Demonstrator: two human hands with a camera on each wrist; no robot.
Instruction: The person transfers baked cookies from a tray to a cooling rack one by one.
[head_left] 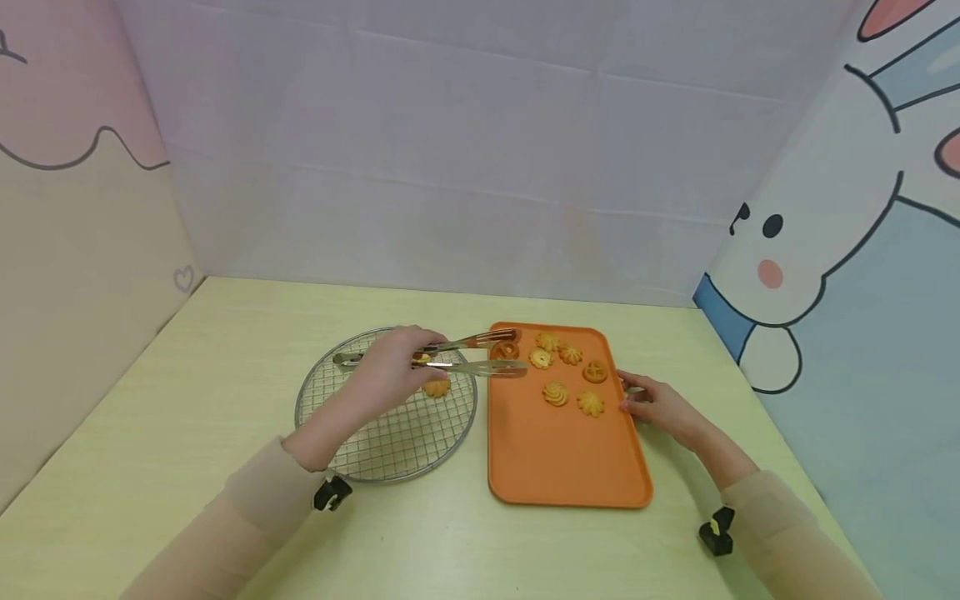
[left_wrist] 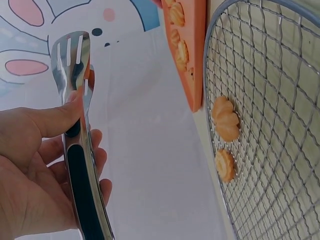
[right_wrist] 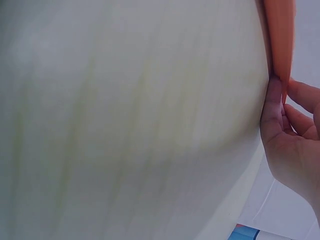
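Observation:
My left hand [head_left: 405,360] [left_wrist: 70,130] grips metal tongs [head_left: 480,354] [left_wrist: 75,75] above the round wire rack [head_left: 375,450] [left_wrist: 280,150]. The tong arms stand apart over the orange tray's [head_left: 562,458] [left_wrist: 192,60] near-left corner, one on each side of a ring-shaped cookie [head_left: 505,350]; whether they touch it I cannot tell. Two cookies [left_wrist: 225,117] [left_wrist: 226,165] lie on the rack, one [head_left: 436,387] showing beside my hand. Several more cookies [head_left: 555,393] lie on the tray. My right hand [head_left: 628,402] [right_wrist: 282,107] pinches the tray's right edge [right_wrist: 280,35].
Everything sits on a pale yellow-green table [head_left: 187,375] [right_wrist: 125,120], walled by a lilac back panel [head_left: 450,167], a pink panel at left and a rabbit-print panel [head_left: 825,250] at right. The tray's near half holds no cookies.

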